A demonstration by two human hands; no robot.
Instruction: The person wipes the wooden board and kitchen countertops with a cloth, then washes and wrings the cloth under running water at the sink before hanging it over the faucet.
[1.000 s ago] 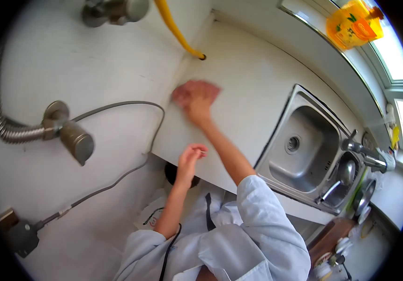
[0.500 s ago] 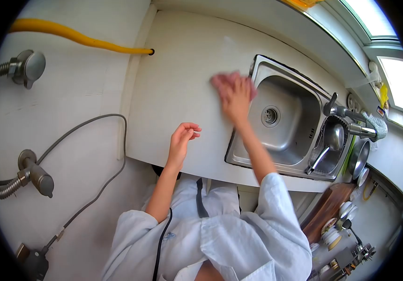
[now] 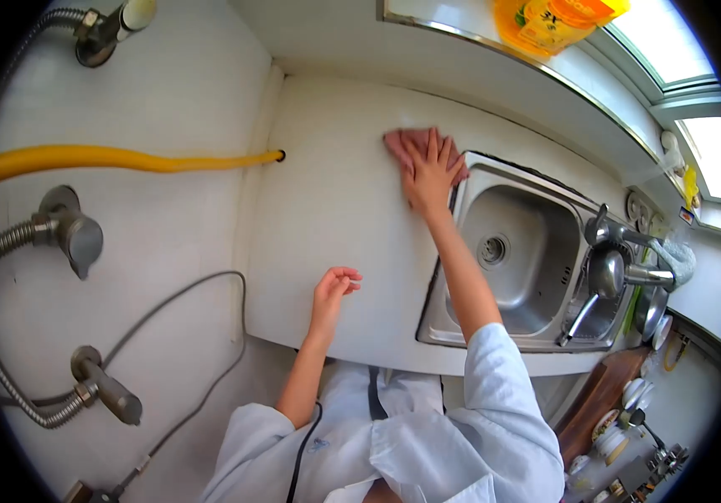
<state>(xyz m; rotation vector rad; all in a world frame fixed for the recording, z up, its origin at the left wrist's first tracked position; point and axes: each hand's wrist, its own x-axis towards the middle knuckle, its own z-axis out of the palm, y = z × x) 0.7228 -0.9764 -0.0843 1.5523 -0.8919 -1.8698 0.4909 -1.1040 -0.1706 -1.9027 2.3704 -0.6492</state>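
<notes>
My right hand [image 3: 433, 180] holds a pinkish-red cloth [image 3: 400, 142] pressed flat to the white countertop [image 3: 335, 201], its fingers spread over the fabric. That cloth lies by the far left corner of a steel sink [image 3: 536, 289], with its right edge at the rim. Lower left, my left hand [image 3: 331, 298] hovers over or near the front part of the counter, fingers loosely bent and apart, holding nothing.
A yellow hose [image 3: 126, 158] enters the counter's left end beside wall valves [image 3: 71, 235]. An orange pouch [image 3: 549, 25] sits on the ledge above. A ladle [image 3: 605, 277] rests in the small basin near the faucet [image 3: 650, 275]. Dishes and a wooden board [image 3: 608, 394] are at right.
My view has shifted, so the counter appears lower and more of the orange pouch shows. My right hand, blurred before, now lies over the cloth near the sink corner; my left hand stays raised.
</notes>
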